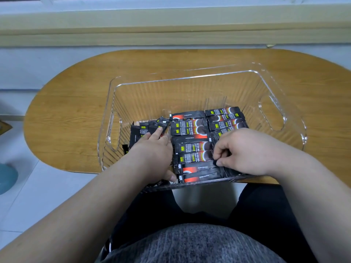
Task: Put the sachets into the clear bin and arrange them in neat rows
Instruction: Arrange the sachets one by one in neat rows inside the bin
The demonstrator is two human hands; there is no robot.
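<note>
A clear bin [275, 88] on a wooden table [76, 111] holds black sachets [190, 128] in rows. The left hand [152, 154] lies flat-fingered on a loose pile [144, 128] (bin's left side); the right hand [245, 150] pinches one front sachet [199, 166].

sachets [190, 130] | "INSTANT COFFEE" in small white print | larger Chinese characters, too blurred to read
</note>
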